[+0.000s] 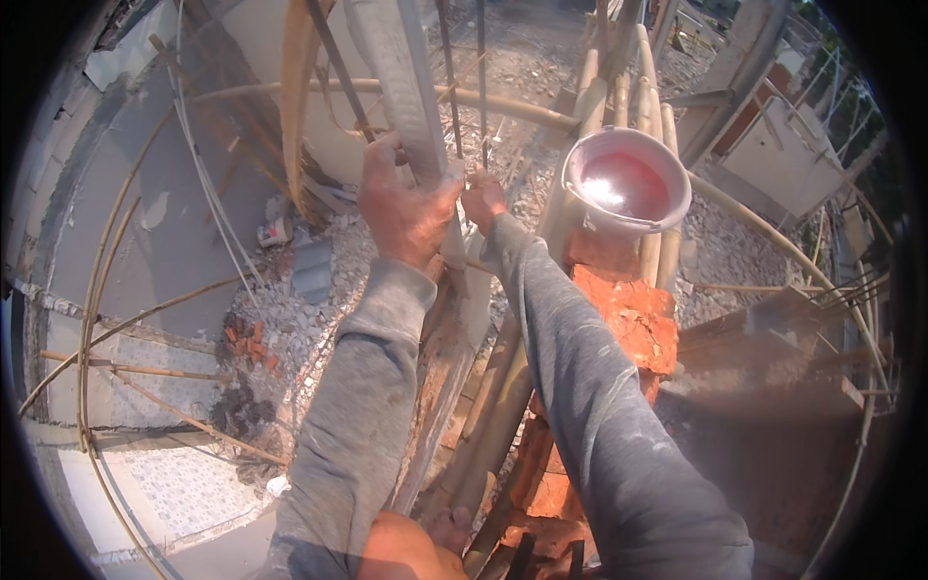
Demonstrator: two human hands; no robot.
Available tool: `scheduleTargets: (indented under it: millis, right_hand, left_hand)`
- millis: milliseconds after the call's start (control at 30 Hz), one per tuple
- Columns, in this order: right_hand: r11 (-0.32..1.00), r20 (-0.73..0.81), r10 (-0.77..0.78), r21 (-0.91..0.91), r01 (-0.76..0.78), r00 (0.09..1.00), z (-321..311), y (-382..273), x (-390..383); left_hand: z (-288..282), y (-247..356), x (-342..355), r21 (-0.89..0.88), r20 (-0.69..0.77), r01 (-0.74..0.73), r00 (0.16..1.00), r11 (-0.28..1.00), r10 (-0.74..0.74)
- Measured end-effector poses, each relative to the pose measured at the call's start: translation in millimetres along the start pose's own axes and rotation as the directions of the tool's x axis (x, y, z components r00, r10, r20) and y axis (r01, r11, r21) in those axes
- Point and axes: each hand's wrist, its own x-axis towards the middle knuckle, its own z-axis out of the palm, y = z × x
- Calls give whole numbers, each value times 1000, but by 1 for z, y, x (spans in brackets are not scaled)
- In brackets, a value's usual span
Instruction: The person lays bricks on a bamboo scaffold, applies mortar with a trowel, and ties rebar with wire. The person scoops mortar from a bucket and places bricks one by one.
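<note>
**Long pale bar, two hands up top, brick column below**

Nearest, two grey sleeves (pixel 377 377) are seen, with orange-red bricks (pixel 623 319) stacked below the right one; too many are covered for a fair count. Further up, one long pale bar (pixel 404 87) is held steeply tilted, ahead of the body. It's gripped by the left hand (pixel 406 208), fingers wrapped round its edge. The right hand (pixel 483 200) is placed just beside, fingers curled in, but whether anything is pinched can't be told. Judging by looks, the bar would be stiff, a bit heavy at the far end and maybe dusty-slick, so it's best grabbed by both edges, hands spread. Just beyond, one white bucket (pixel 680 184) with a shiny pinkish inside can be seen. Three dark rods (pixel 482 87) can be counted past the hands, then rubble (pixel 532 58).
</note>
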Motion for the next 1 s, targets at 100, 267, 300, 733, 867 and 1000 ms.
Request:
scheduleTargets:
  millis: [100, 267, 300, 733, 867, 1000]
  right_hand:
    - [863, -300, 499, 89, -497, 813, -1, 1, -13]
    - [939, 429, 339, -105, -326, 837, -37, -2, -39]
    - [941, 468, 337, -140, -308, 817, -41, -2, -41]
    - [556, 427, 122, -777, 295, 896, -95, 23, 18]
    - [724, 293, 60, -671, 160, 954, -162, -60, -25]
    - [845, 371, -186, -412, 341, 910, -215, -137, -116]
  left_hand:
    - [-2, 3, 0, 15, 10, 8, 1000, 1000, -8]
    - [-4, 7, 0, -17, 14, 5, 1000, 1000, -5]
    - [-5, 7, -1, -13, 8, -3, 1000, 1000, 3]
    - [-66, -86, -31, 173, 154, 395, 894, 902, -421]
    - [-48, -114, -53, 450, 530, 55, 787, 891, -316]
    - [-28, -128, -65, 482, 573, 71, 729, 873, -375]
